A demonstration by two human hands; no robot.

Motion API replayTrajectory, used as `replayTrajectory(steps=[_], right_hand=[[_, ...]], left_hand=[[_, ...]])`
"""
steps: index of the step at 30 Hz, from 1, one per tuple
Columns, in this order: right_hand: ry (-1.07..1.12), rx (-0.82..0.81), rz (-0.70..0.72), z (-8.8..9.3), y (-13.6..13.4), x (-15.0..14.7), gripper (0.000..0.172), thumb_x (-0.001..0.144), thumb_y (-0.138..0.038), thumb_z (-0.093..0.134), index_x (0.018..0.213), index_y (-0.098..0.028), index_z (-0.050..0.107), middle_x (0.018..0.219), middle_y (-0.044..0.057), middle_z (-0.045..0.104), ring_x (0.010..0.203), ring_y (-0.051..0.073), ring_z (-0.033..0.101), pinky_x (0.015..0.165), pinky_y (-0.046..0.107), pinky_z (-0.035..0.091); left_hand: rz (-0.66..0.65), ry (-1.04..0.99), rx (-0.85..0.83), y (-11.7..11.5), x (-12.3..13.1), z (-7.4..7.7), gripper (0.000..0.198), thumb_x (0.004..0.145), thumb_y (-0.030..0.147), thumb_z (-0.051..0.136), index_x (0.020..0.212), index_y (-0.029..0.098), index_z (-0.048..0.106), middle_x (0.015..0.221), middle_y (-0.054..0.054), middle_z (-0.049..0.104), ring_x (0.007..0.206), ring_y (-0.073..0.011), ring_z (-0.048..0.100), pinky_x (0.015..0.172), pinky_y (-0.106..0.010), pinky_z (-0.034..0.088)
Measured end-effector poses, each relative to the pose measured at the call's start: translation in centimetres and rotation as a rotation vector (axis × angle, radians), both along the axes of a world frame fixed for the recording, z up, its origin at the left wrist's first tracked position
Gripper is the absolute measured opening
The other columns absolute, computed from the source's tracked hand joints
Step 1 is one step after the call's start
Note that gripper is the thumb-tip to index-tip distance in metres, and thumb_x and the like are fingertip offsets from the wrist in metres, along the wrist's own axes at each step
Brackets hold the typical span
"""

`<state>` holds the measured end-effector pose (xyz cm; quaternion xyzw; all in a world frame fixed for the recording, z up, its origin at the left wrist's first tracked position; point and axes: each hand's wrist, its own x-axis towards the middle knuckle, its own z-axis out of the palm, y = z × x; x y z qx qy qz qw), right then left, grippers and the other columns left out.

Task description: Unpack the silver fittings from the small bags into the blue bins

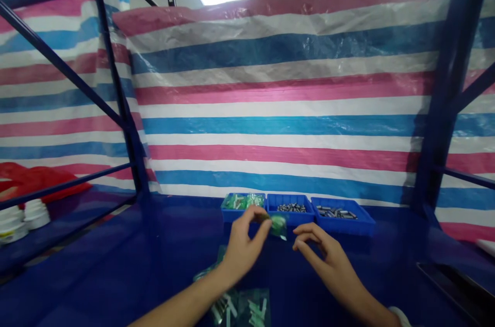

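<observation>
My left hand (247,236) pinches a small clear plastic bag (278,226) with something green inside, between thumb and forefinger. It hangs just in front of the blue bins. To the right of the bag, my right hand (325,252) is held in the air with fingers curved, thumb and forefinger apart and nothing visible between them. Below my left forearm lie several clear bags; one bag (253,309) shows pale green and white stick-like pieces, and another bag (225,309) is partly covered by the arm.
Three blue bins stand along the back: a left bin (228,216) with green bagged pieces, a middle bin (297,218) with small metal parts, a right bin (361,224) with longer metal pieces. A dark flat object (456,285) lies right. White tubs (36,213) stand left beyond the frame bars.
</observation>
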<state>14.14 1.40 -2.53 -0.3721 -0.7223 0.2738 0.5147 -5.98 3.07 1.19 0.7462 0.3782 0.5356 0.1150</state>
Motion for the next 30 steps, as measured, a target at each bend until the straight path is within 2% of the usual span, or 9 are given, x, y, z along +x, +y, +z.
replayTrajectory(steps=[5,9,12,15,20,23,26,28,30], right_hand=[[0.107,-0.148,0.022,-0.6,0.4,-0.3,0.023,0.088,-0.039,0.052,0.096,-0.018,0.057,0.075,0.003,0.066,0.076,0.020,0.064,0.071,0.031,0.048],[0.136,-0.203,0.029,-0.6,0.4,-0.5,0.025,0.083,-0.042,0.056,0.092,-0.018,0.059,0.070,0.003,0.066,0.072,0.021,0.064,0.066,0.030,0.047],[0.129,-0.228,0.048,-0.7,0.4,-0.6,0.026,0.082,-0.043,0.057,0.088,-0.019,0.060,0.069,0.003,0.066,0.071,0.021,0.063,0.065,0.030,0.047],[0.108,-0.232,0.059,-0.9,0.5,-0.5,0.026,0.082,-0.044,0.056,0.087,-0.019,0.061,0.070,0.004,0.066,0.072,0.021,0.063,0.064,0.030,0.046],[0.056,-0.222,0.072,-1.3,0.9,-0.3,0.023,0.085,-0.039,0.053,0.087,-0.018,0.060,0.071,0.004,0.066,0.073,0.021,0.064,0.065,0.029,0.047],[-0.052,-0.164,0.100,-1.3,0.2,-0.5,0.019,0.087,-0.034,0.050,0.089,-0.018,0.060,0.074,0.005,0.066,0.073,0.020,0.064,0.068,0.031,0.050],[-0.284,0.013,0.208,-0.5,-1.5,-1.2,0.025,0.089,-0.033,0.053,0.108,-0.021,0.062,0.102,0.009,0.067,0.097,0.023,0.062,0.089,0.039,0.047],[-0.482,0.127,0.345,0.3,-2.7,-1.8,0.038,0.087,-0.039,0.060,0.123,-0.028,0.058,0.128,0.011,0.058,0.119,0.029,0.051,0.101,0.047,0.038],[-0.629,0.178,0.451,0.9,-3.5,-2.3,0.046,0.083,-0.045,0.064,0.127,-0.033,0.057,0.136,0.010,0.053,0.128,0.033,0.042,0.104,0.053,0.033]], left_hand=[[0.265,-0.073,-0.132,7.9,-5.7,1.2,0.013,0.090,0.027,0.049,0.093,0.016,0.056,0.085,-0.003,0.065,0.070,-0.0162,0.066,0.063,-0.027,0.052],[0.403,0.055,-0.214,11.0,-9.2,0.5,0.017,0.091,0.028,0.057,0.094,0.012,0.061,0.089,-0.004,0.066,0.076,-0.0162,0.065,0.071,-0.034,0.054],[0.461,0.168,-0.247,11.2,-9.7,-0.7,0.021,0.091,0.029,0.057,0.105,0.014,0.061,0.104,-0.006,0.064,0.088,-0.0188,0.063,0.078,-0.038,0.054],[0.508,0.235,-0.257,11.1,-9.5,-1.5,0.022,0.091,0.029,0.057,0.106,0.014,0.061,0.106,-0.007,0.064,0.089,-0.0192,0.063,0.078,-0.039,0.054],[0.558,0.281,-0.199,10.7,-9.2,-1.6,0.021,0.088,0.027,0.060,0.104,0.013,0.060,0.092,-0.004,0.066,0.079,-0.0172,0.065,0.075,-0.035,0.052],[0.587,0.315,-0.142,10.2,-9.0,-1.4,0.028,0.084,0.023,0.059,0.111,0.015,0.057,0.097,-0.006,0.066,0.076,-0.0169,0.065,0.074,-0.031,0.050],[0.584,0.381,-0.100,9.6,-8.7,-1.3,0.024,0.084,0.021,0.055,0.107,0.018,0.060,0.096,-0.006,0.067,0.080,-0.0200,0.066,0.075,-0.030,0.048],[0.584,0.419,-0.081,9.2,-8.5,-1.1,0.022,0.086,0.018,0.052,0.105,0.019,0.061,0.092,-0.007,0.069,0.083,-0.0230,0.066,0.076,-0.031,0.047],[0.583,0.442,-0.055,8.7,-8.2,-0.7,0.025,0.086,0.013,0.047,0.106,0.019,0.061,0.093,-0.009,0.069,0.086,-0.0257,0.066,0.078,-0.034,0.046]])
